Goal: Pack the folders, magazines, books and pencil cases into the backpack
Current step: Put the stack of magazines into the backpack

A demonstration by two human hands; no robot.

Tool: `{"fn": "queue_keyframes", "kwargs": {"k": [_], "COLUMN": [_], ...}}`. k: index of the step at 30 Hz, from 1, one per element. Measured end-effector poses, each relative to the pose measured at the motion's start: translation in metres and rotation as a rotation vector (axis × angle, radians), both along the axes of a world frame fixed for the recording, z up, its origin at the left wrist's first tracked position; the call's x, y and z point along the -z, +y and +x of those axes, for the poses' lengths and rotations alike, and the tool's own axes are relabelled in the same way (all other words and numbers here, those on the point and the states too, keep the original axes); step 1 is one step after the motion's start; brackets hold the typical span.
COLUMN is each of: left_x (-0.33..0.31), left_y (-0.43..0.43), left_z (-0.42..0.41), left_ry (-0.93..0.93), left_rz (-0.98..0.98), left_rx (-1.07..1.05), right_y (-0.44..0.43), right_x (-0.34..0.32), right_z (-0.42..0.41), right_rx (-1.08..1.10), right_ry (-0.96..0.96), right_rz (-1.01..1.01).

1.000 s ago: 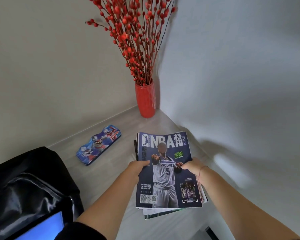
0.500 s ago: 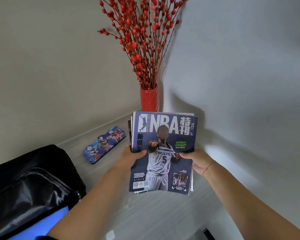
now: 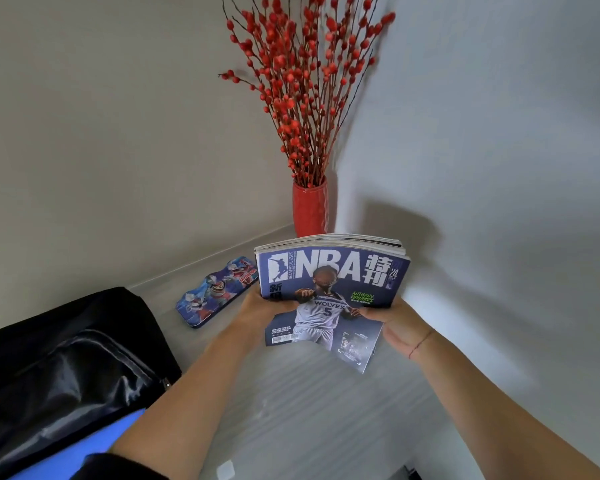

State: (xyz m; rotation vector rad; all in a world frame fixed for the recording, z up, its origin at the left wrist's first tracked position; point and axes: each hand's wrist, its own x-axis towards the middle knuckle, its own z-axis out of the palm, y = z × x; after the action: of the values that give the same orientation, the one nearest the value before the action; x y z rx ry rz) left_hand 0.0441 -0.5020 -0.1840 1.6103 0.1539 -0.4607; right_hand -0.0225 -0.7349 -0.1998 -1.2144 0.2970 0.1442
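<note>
Grey tabletop [image 3: 309,410]: left hand [image 3: 257,306] and right hand [image 3: 395,323] clamp the magazines [image 3: 329,271] upright; next, swing them left into the backpack [image 3: 66,358].

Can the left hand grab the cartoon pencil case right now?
Probably not yet. The left hand is busy gripping the stack of magazines together with the right hand. The pencil case lies close by on the table with nothing covering it, so once freed, reaching it looks easy.
</note>
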Motion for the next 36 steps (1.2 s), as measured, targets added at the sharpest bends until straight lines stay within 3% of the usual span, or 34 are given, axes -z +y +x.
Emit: {"fn": "queue_keyframes", "kwargs": {"k": [7, 13, 15, 19, 24, 26, 28, 31, 33, 36], "left_x": [0.026, 0.011, 0.003, -0.005, -0.015, -0.019, -0.02, -0.012, -0.005, 0.004], "left_y": [-0.006, 0.001, 0.013, 0.059, 0.137, 0.186, 0.237, 0.303, 0.34, 0.377], "left_z": [-0.005, -0.012, -0.015, -0.035, -0.073, -0.095, -0.116, -0.134, -0.144, -0.157], "left_ry": [0.036, -0.056, -0.059, -0.001, 0.147, 0.071, -0.15, -0.397, -0.37, -0.317], "left_rz": [0.037, 0.276, 0.375, 0.327, 0.441, 0.465, 0.642, 1.153, 1.317, 1.409], "left_rx": [-0.065, -0.035, -0.085, -0.217, -0.244, -0.265, -0.307, -0.217, -0.077, 0.166], "right_y": [0.008, 0.015, 0.025, 0.066, 0.118, 0.148, 0.175, 0.204, 0.225, 0.252], "right_x": [0.031, 0.027, 0.016, -0.01, -0.011, -0.008, -0.003, 0.002, 0.002, 0.006], "right_z": [-0.006, -0.008, -0.008, -0.009, -0.026, -0.038, -0.052, -0.076, -0.096, -0.126], "right_rx": [0.051, 0.039, -0.001, -0.117, -0.293, -0.359, -0.416, -0.473, -0.486, -0.489], "right_ry": [0.107, 0.102, 0.076, 0.054, 0.108, 0.142, 0.169, 0.188, 0.202, 0.226], "right_rz": [-0.164, -0.337, -0.311, -0.24, -0.095, -0.07, -0.057, -0.046, -0.045, -0.035]}}
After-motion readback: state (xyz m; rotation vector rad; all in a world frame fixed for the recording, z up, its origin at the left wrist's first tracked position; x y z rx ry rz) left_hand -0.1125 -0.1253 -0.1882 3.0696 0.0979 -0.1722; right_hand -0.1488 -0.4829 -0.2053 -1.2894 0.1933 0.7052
